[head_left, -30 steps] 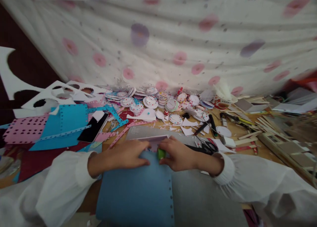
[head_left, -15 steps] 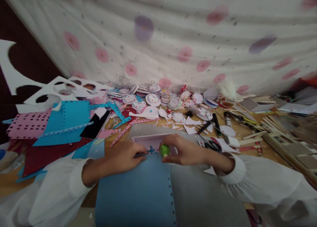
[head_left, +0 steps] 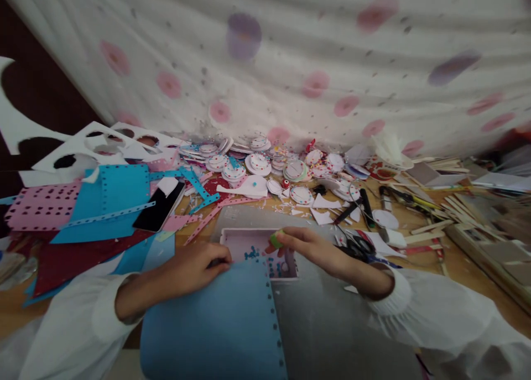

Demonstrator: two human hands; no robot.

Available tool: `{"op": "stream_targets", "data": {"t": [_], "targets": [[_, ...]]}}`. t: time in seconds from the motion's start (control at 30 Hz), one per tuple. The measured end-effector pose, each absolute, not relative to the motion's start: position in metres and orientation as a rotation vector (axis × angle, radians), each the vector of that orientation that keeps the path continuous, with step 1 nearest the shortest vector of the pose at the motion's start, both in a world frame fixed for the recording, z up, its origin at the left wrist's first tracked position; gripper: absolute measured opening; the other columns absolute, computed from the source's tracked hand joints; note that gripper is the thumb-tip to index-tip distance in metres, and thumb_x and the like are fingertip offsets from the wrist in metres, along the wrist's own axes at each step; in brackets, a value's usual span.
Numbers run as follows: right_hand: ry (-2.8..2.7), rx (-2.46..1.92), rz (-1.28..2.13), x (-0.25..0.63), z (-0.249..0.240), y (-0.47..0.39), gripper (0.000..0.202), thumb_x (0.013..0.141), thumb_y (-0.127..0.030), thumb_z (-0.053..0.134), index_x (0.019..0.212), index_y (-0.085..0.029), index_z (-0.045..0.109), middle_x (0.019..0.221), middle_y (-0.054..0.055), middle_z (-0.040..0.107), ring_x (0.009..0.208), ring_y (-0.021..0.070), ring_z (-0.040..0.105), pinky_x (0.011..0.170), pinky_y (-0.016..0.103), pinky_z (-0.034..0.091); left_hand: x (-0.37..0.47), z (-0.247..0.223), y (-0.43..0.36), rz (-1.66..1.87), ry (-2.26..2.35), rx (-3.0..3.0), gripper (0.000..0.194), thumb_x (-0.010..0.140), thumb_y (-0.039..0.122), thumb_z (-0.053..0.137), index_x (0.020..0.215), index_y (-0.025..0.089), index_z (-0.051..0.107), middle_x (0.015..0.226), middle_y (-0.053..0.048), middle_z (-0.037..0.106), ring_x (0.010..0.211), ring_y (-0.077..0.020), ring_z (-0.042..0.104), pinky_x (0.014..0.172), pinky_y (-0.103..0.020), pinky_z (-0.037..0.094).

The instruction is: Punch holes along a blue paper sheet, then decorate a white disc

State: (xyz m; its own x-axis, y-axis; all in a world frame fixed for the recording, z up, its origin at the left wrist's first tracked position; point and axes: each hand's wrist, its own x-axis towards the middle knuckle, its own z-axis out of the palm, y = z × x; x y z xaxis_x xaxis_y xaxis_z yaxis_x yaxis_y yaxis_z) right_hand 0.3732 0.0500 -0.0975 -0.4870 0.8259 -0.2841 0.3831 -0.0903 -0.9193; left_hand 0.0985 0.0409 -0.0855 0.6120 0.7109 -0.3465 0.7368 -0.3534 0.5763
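Two half-closed grips: left hand [head_left: 191, 270] on blue sheet [head_left: 213, 324], right hand [head_left: 315, 251] on green object [head_left: 275, 238].

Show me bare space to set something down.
The grey mat is mostly bare between the blue punched sheet and the right sleeve, nearer than the pink tray. Crowded: the back, with paper discs, and around the scissors.

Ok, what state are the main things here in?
Green punch: gripped in the right hand.
Blue sheet: curved, holes along its right edge.
Pink tray: open, blue cutouts inside.
Phone: screen dark, partly covered by white paper.
Scissors: blades open or shut, can't tell.
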Motion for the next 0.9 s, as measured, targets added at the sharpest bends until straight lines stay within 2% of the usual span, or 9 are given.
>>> {"op": "stream_targets", "data": {"t": [0.07,0.17,0.33,0.47,0.9], "targets": [[-1.784,-1.238,1.678,0.372,-0.097,0.048,0.045,0.088,-0.060,0.052,0.093,-0.017,0.065,0.093,0.006,0.070,0.089,0.0182,0.063,0.083,0.032,0.048,0.097,-0.081,0.043,-0.016,1.141,2.105,0.024,0.089,0.026,0.047,0.092,0.019,0.069,0.094,-0.003,0.073,0.088,-0.0185,0.065,0.076,-0.027,0.044],[-1.807,-1.147,1.643,0.369,-0.092,0.047,0.042,0.084,-0.056,0.060,0.100,-0.017,0.060,0.097,0.007,0.070,0.089,0.0185,0.064,0.079,0.032,0.049,0.104,-0.070,0.043,0.007,1.182,2.081,0.024,0.089,0.027,0.048,0.092,0.019,0.070,0.093,-0.003,0.073,0.086,-0.0182,0.065,0.073,-0.026,0.044],[-2.211,-1.105,1.130,0.364,-0.072,0.045,0.025,0.081,-0.038,0.071,0.096,-0.019,0.062,0.091,0.003,0.067,0.085,0.0171,0.060,0.077,0.029,0.046,0.123,-0.061,0.040,-0.014,1.229,2.090,0.024,0.088,0.028,0.050,0.092,0.021,0.073,0.091,-0.002,0.075,0.086,-0.0196,0.067,0.071,-0.027,0.044],[-2.472,-1.095,0.862,0.359,-0.069,0.040,0.032,0.077,-0.034,0.076,0.102,-0.018,0.062,0.094,0.006,0.067,0.089,0.0201,0.060,0.079,0.031,0.045,0.132,-0.066,0.039,0.022,1.281,2.114,0.025,0.088,0.032,0.051,0.095,0.023,0.073,0.096,-0.003,0.075,0.089,-0.0216,0.067,0.075,-0.029,0.046],[-2.613,-1.026,0.863,0.355,-0.070,0.041,0.033,0.079,-0.027,0.074,0.108,-0.015,0.062,0.101,0.008,0.067,0.096,0.0230,0.060,0.085,0.036,0.045,0.135,-0.078,0.036,0.038,1.300,2.193,0.025,0.088,0.031,0.050,0.091,0.024,0.073,0.090,-0.002,0.075,0.083,-0.0219,0.068,0.071,-0.030,0.043]]}}
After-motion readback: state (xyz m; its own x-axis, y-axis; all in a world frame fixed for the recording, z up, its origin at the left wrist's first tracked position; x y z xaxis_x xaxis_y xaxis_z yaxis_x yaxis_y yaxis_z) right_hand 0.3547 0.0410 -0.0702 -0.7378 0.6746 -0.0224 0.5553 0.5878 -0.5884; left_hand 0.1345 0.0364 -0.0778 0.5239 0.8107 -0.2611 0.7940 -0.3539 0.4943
